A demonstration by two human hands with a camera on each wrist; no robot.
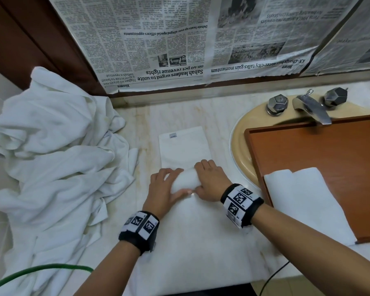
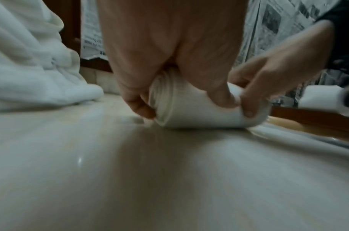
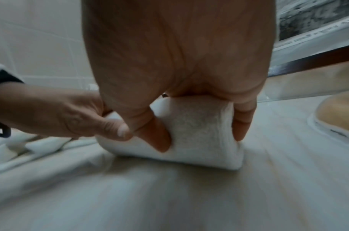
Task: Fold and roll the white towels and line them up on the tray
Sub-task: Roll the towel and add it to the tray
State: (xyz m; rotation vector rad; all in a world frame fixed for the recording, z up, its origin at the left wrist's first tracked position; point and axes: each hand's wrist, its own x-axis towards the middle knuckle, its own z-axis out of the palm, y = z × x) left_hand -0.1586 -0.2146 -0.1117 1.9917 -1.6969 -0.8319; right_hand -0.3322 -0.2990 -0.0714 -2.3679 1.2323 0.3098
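A white towel lies on the counter, its near part wound into a tight roll (image 1: 185, 180) and its flat folded end (image 1: 184, 146) stretching away towards the wall. My left hand (image 1: 162, 186) grips the roll's left end (image 2: 165, 107), fingers curled over the top and thumb at the near side. My right hand (image 1: 209, 178) grips the right end (image 3: 201, 132) the same way. To the right, a brown wooden tray (image 1: 318, 150) sits over the sink and holds two rolled white towels (image 1: 303, 197) side by side at its near left corner.
A big heap of crumpled white towels (image 1: 58, 154) fills the counter's left side. Behind the tray are a beige sink (image 1: 241, 142) and a metal tap (image 1: 310, 105). Newspaper (image 1: 179, 39) covers the wall behind. A green hose (image 1: 30, 274) curves at the lower left.
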